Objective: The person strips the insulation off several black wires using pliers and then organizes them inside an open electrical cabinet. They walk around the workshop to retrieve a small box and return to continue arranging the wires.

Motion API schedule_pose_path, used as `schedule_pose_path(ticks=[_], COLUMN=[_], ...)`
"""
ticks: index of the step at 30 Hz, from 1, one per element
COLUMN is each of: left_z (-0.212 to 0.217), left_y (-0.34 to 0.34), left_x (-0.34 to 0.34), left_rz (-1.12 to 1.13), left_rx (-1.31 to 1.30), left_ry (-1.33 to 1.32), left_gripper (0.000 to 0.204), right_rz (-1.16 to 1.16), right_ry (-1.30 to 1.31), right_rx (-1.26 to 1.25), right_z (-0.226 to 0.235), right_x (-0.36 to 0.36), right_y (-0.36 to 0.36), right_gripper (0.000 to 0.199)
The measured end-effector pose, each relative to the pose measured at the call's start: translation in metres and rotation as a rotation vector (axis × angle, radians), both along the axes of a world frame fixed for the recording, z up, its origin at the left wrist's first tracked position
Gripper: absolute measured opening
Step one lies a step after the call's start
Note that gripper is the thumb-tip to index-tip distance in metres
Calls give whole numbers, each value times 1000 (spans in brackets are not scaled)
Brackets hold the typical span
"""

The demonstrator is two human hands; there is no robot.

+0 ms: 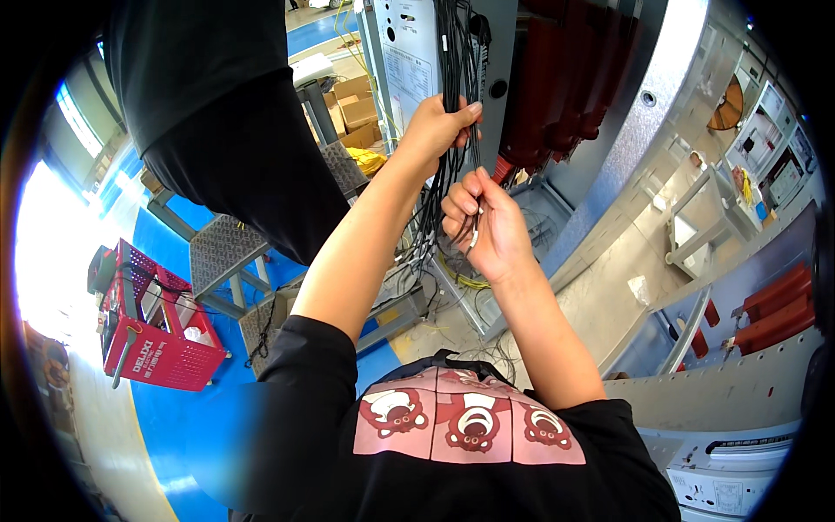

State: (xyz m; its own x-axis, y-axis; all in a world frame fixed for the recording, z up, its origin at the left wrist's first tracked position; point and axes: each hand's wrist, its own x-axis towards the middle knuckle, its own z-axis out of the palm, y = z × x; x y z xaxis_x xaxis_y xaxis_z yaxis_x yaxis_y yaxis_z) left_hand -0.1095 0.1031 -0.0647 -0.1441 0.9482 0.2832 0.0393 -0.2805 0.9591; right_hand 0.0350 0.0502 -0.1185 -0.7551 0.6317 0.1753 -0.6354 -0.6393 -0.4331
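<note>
A thick bundle of black wires (454,52) hangs down the front of an open metal cabinet (409,61). My left hand (441,129) is closed round the bundle, with its thumb across the front. Lower and to the right, my right hand (487,217) is curled shut on a few thin black wires with small white sleeves near their ends. Below both hands the loose wires fan out and hang toward the cabinet's base. Dark red cylinders (557,96) stand inside the cabinet, just right of the wires.
A person in black (209,104) stands close on my left, beside metal steps (222,261). A red perforated tool cart (165,348) is further left. Cardboard boxes (352,109) lie behind. To the right stand a grey trolley (713,213) and another cabinet with red parts (774,313).
</note>
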Motion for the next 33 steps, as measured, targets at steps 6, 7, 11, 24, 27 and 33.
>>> schedule_pose_path(ticks=[6,7,11,24,27,33], left_z=[-7,-9,-4,1,-1,-6], left_y=[8,9,2,-1,5,15], left_x=[7,7,6,4,6,6], left_rz=[28,31,25,17,56,91], left_rx=[-18,-21,-11,49,22,-12], left_ry=[-45,-45,-14,-58,-70,-44], left_gripper=[15,15,18,17,16,13], right_rz=[-34,-25,0,-41,-26,18], right_ry=[-51,-46,-43,-39,-95,-19], right_rx=[-59,-59,-80,-120,-74,-207], right_z=[-1,-4,-5,-5,-6,-10], right_x=[7,9,17,7,12,21], right_y=[-3,-2,-7,-5,-5,-25], right_gripper=[30,30,30,22,25,25])
